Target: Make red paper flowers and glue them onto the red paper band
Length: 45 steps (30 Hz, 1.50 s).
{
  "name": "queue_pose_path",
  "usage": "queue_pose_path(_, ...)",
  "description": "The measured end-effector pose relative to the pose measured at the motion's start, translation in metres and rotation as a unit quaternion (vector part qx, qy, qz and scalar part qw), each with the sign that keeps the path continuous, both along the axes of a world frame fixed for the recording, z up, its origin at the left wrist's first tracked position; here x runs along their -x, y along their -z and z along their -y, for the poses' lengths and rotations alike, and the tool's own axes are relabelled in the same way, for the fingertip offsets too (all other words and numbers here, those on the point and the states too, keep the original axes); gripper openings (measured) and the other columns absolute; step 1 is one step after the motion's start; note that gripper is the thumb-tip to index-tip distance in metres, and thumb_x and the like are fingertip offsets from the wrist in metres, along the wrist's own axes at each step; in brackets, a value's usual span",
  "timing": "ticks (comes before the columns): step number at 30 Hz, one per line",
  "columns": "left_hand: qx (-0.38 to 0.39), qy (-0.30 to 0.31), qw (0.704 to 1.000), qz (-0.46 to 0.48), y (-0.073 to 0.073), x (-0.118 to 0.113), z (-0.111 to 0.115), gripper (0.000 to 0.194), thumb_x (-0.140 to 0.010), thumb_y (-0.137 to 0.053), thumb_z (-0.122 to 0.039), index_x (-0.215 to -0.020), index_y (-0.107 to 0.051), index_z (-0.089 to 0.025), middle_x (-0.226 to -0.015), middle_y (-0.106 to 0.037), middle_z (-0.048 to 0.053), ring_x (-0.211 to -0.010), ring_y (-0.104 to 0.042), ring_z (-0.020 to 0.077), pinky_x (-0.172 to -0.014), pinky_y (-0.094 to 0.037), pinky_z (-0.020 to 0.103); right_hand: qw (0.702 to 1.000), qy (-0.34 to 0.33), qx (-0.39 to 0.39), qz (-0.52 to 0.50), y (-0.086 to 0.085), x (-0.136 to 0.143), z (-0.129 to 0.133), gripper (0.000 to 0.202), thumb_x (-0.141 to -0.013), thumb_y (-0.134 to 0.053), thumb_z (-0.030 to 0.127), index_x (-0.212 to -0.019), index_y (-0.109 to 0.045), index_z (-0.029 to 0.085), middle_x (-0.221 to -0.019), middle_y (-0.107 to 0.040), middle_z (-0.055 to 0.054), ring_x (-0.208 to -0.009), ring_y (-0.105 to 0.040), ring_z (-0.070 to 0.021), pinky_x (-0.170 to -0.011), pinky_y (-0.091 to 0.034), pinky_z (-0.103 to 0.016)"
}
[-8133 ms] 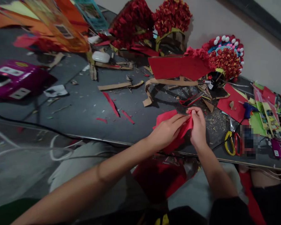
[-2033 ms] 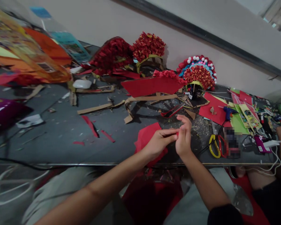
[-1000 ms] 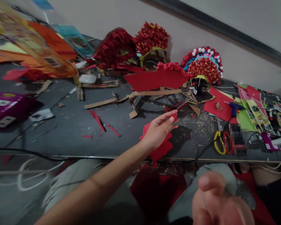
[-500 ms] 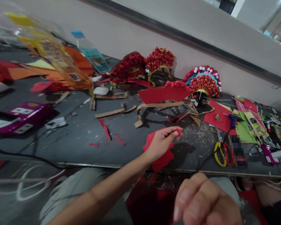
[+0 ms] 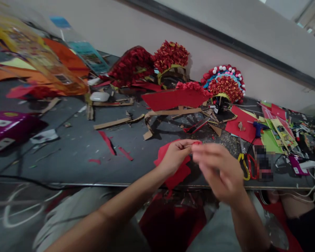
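Note:
Between the thumb and fingers of my left hand (image 5: 173, 156) is a small crumpled piece of red paper (image 5: 197, 142). My right hand (image 5: 222, 169) is raised beside it, fingertips close to or touching that red piece. Motion smears the right fingers, so their grip is unclear. Beneath my left hand, a larger red paper sheet (image 5: 180, 173) with an uneven outline lies at the table's front edge, partly covered. Right of my right hand lie scissors (image 5: 248, 166) with yellow and red handles.
Decorated red headpieces (image 5: 172, 56) stand along the wall. Cardboard strips (image 5: 112, 123) and red scraps (image 5: 107, 142) litter the dark table (image 5: 76, 154). A blue glue gun (image 5: 258, 129) lies right, bottles (image 5: 86, 56) left. Another person's arm (image 5: 296, 204) shows at lower right.
My right hand has risen from the lower foreground to the red paper piece in my left hand. The left hand keeps its pinch. The view has shifted slightly.

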<state>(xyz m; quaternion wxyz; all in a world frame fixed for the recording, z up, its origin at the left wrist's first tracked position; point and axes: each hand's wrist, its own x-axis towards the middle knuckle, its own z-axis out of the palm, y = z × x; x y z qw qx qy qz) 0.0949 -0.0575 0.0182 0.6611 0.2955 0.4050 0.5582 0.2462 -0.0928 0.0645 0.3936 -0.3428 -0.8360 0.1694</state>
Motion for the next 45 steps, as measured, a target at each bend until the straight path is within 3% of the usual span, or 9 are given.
queue_pose_path(5,0.006,0.014,1.000,-0.017,0.003,0.003,-0.002,0.036,-0.053,-0.079,-0.049,-0.057,-0.068,-0.015,-0.050,-0.061,0.001,-0.044,-0.047,0.0076,-0.049,-0.037,0.019,0.993,-0.009,0.036,0.110,0.010,0.010,-0.050,0.039,-0.091,-0.043,0.020,-0.129,-0.051,0.022,-0.114,-0.067,-0.010,-0.104,-0.063,-0.0195,-0.090,-0.052,-0.036)
queue_pose_path(9,0.009,0.023,0.998,-0.065,0.009,0.008,-0.004,0.038,-0.055,-0.078,-0.049,-0.049,-0.063,-0.015,-0.043,-0.054,-0.002,-0.040,-0.035,0.0060,-0.043,-0.028,0.020,0.992,-0.012,0.042,0.118,0.035,0.006,-0.050,0.043,-0.091,-0.045,0.021,-0.133,-0.046,0.024,-0.116,-0.066,-0.009,-0.107,-0.062,-0.0194,-0.090,-0.053,-0.034)
queue_pose_path(17,0.023,0.087,0.995,-0.046,0.020,0.007,0.000,0.050,-0.055,-0.075,-0.060,-0.047,-0.059,-0.014,-0.045,-0.046,-0.003,-0.046,-0.034,0.0070,-0.048,-0.027,0.020,0.991,-0.038,0.012,0.131,0.031,0.008,-0.050,0.031,-0.089,-0.045,0.014,-0.114,-0.063,0.017,-0.107,-0.070,-0.010,-0.100,-0.066,-0.0199,-0.087,-0.054,-0.034)
queue_pose_path(25,0.016,0.135,0.990,-0.034,0.011,0.004,0.001,0.042,-0.063,-0.073,-0.055,-0.058,-0.061,-0.014,-0.053,-0.050,-0.001,-0.049,-0.039,0.0084,-0.049,-0.030,0.021,0.999,0.019,-0.004,0.037,0.050,0.008,-0.051,0.033,-0.087,-0.040,0.009,-0.097,-0.069,0.022,-0.089,-0.074,-0.004,-0.086,-0.068,-0.0153,-0.082,-0.054,-0.030)
queue_pose_path(28,-0.032,0.173,0.976,-0.125,0.006,0.012,-0.002,0.037,-0.070,-0.066,-0.052,-0.062,-0.065,-0.016,-0.058,-0.057,0.002,-0.053,-0.046,0.0118,-0.053,-0.036,0.023,0.999,0.029,0.001,-0.024,0.055,0.005,-0.051,0.032,-0.087,-0.042,0.013,-0.101,-0.068,0.025,-0.086,-0.074,-0.001,-0.086,-0.069,-0.0151,-0.081,-0.055,-0.030)
queue_pose_path(31,-0.112,0.135,0.930,-0.324,0.003,0.029,-0.008,0.031,-0.076,-0.060,-0.046,-0.077,-0.072,-0.018,-0.074,-0.067,0.006,-0.070,-0.058,0.0197,-0.066,-0.043,0.027,0.996,0.060,0.020,-0.056,0.055,-0.001,-0.055,0.028,-0.088,-0.046,0.017,-0.100,-0.069,0.026,-0.079,-0.075,0.000,-0.081,-0.070,-0.0154,-0.079,-0.056,-0.030)
queue_pose_path(34,-0.165,0.056,0.835,-0.523,0.002,0.051,-0.015,0.033,-0.074,-0.064,-0.040,-0.098,-0.071,-0.018,-0.099,-0.067,0.011,-0.097,-0.058,0.0299,-0.084,-0.042,0.034,0.991,0.100,0.039,-0.081,0.054,-0.008,-0.062,0.024,-0.087,-0.049,0.020,-0.095,-0.071,0.025,-0.076,-0.075,0.000,-0.075,-0.071,-0.0159,-0.075,-0.057,-0.029)
queue_pose_path(39,-0.112,0.139,0.700,-0.692,0.005,0.075,-0.019,0.053,-0.064,-0.073,-0.037,-0.110,-0.063,-0.013,-0.111,-0.061,0.019,-0.105,-0.055,0.0382,-0.087,-0.042,0.041,0.988,0.115,0.094,-0.032,0.062,-0.013,-0.074,0.020,-0.085,-0.053,0.024,-0.094,-0.071,0.023,-0.082,-0.075,-0.002,-0.079,-0.071,-0.0179,-0.076,-0.056,-0.030)
queue_pose_path(45,-0.090,0.178,0.661,-0.724,0.009,0.076,-0.020,0.027,-0.071,-0.065,-0.032,-0.095,-0.062,-0.019,-0.098,-0.066,0.012,-0.091,-0.062,0.0302,-0.070,-0.043,0.032,0.987,0.093,0.079,0.108,0.073,-0.015,-0.079,0.035,-0.088,-0.043,0.016,-0.118,-0.060,0.016,-0.123,-0.061,-0.012,-0.116,-0.056,-0.0211,-0.101,-0.044,-0.040)
